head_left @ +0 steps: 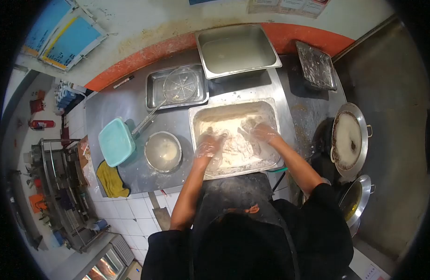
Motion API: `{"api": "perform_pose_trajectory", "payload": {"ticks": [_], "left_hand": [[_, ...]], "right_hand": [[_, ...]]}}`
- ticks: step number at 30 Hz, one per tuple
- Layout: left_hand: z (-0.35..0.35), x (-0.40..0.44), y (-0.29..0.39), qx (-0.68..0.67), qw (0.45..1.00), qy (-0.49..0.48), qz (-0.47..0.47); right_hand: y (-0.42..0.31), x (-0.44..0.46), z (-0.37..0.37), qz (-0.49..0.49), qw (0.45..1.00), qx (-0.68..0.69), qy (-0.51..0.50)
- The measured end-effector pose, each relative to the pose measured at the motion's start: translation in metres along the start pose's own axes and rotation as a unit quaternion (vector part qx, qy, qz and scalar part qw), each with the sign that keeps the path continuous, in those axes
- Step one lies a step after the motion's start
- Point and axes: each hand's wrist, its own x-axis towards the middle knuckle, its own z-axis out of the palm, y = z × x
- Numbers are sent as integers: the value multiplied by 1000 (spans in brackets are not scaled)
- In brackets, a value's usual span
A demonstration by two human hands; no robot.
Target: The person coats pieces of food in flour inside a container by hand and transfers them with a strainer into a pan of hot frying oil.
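A deep rectangular steel pan (pixel 192 122) of pale flour (pixel 224 125) stands at the counter's near edge, before my dark apron. Lumpy flour-coated pieces (pixel 236 147), possibly meat, lie in its middle. Both my hands wear clear plastic gloves and are inside the pan. My left hand (pixel 208 146) rests in the flour on the left, fingers loosely apart and pointing at the lumps, tips partly covered. On the right side my right hand (pixel 263 132) touches the flour, its fingers spread and dusted white. Neither hand visibly grips a piece.
Left of the pan are a round metal bowl (pixel 154 161), a turquoise tub (pixel 117 142) and a yellow cloth (pixel 111 179). Behind stand a tray (pixel 152 93) with a wire skimmer (pixel 180 86) and a large liquid-filled pan (pixel 238 51). Two woks (pixel 349 140) (pixel 357 200) sit at right.
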Motion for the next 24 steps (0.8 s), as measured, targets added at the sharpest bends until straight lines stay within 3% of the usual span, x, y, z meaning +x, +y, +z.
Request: {"api": "perform_pose_trajectory", "payload": {"ticks": [1,2,4,6,9,11,16,17,19,20,21,22,24], "left_hand": [[4,-10,3,-5,997,-19,-72],[23,-13,-7,16,998,-20,-53],[27,-21,-3,30,991,-34,-126],[34,-21,-5,-8,985,-15,-169],[43,-14,-18,-275,952,115,-73],[43,-6,-23,-336,931,132,-46],[62,45,-26,-247,962,115,-20],[75,54,-30,-282,953,106,0],[112,74,-53,-511,856,48,69],[97,70,-48,-529,848,10,35],[78,70,-43,-446,894,-28,-35],[59,71,-36,-260,958,-73,-92],[68,50,-45,-159,975,-43,-150]], "right_hand": [[8,-7,35,78,996,-29,26],[-8,-28,49,50,988,-118,91],[-32,-31,35,61,988,-97,100],[-36,-39,47,96,991,16,88],[-12,-44,62,174,949,241,102],[12,-34,70,209,916,318,125],[29,57,97,243,874,382,177],[22,69,104,225,868,404,181],[-21,44,38,163,867,455,126],[-33,29,11,143,877,447,101],[-5,34,30,101,925,356,92],[30,41,68,61,960,264,76],[49,28,94,50,960,274,28]]}}
